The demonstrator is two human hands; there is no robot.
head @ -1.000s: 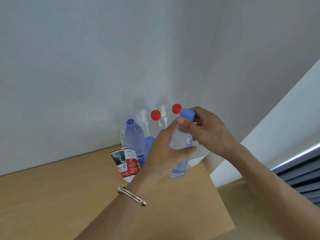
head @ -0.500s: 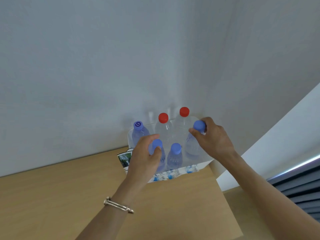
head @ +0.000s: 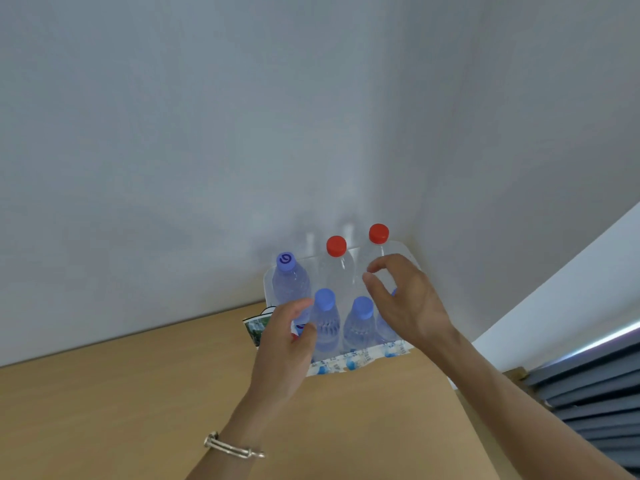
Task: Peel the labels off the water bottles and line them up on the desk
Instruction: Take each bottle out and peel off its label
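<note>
Head view: left hand point(head: 285, 344) and right hand point(head: 407, 303) have let go, both open, so the bottle point(head: 383, 330) now stands in line.

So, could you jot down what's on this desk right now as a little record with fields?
Surface: wooden desk, in a wall corner
Bottles: six, upright in a clear tray
Red caps: two, at the back
Blue caps: four; one is mostly hidden by the right hand
Label: loose, left of the tray
Printed strip: along the tray's front
Left hand: loosely curved beside the front-left bottle, nothing visibly held
Right hand: open over the right-side bottles, holding nothing
</note>
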